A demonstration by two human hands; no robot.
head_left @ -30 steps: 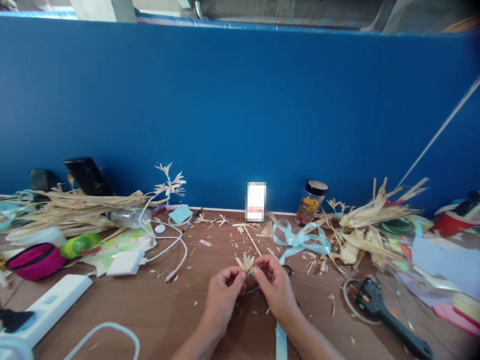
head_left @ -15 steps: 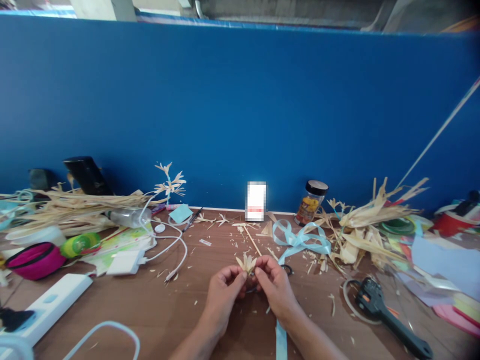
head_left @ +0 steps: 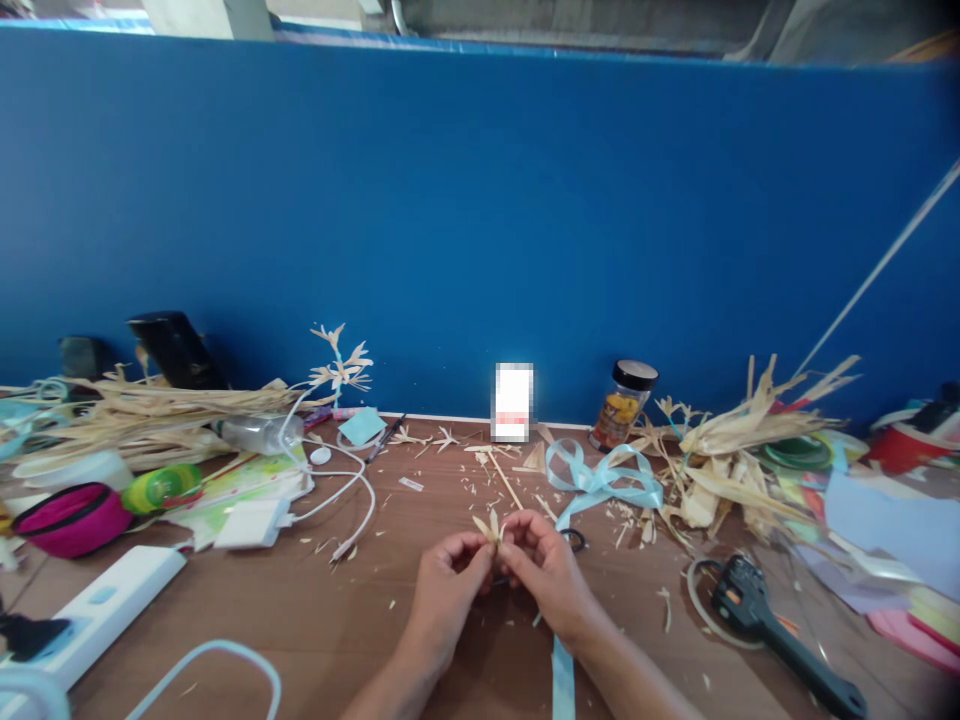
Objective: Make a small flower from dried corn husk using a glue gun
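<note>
Between my two hands is a small corn husk flower [head_left: 487, 526] with pale pointed petals sticking up. My left hand [head_left: 451, 578] pinches its base between thumb and forefinger. My right hand [head_left: 541, 570] has thumb and fingertips closed on the right side of the same flower. The flower's lower part is hidden behind my fingers. A light blue ribbon [head_left: 563, 680] runs under my right wrist, with its loops [head_left: 604, 478] lying beyond the hand. Partly behind my right hand shows a dark ring, perhaps a scissor handle [head_left: 575, 540]. A thin stick [head_left: 506, 480] lies just past my fingertips.
Dried husks [head_left: 187, 405] are heaped at the left, and more husks [head_left: 720, 470] at the right. A glue gun [head_left: 780, 630] lies right of my forearm. A jar [head_left: 621, 405] stands by the blue partition [head_left: 480, 200]. A power strip [head_left: 112, 620] and white cables [head_left: 364, 490] occupy the left.
My right fingers have shifted slightly left and closed in over the flower, so fewer of its petals show. My left hand has stayed in place.
</note>
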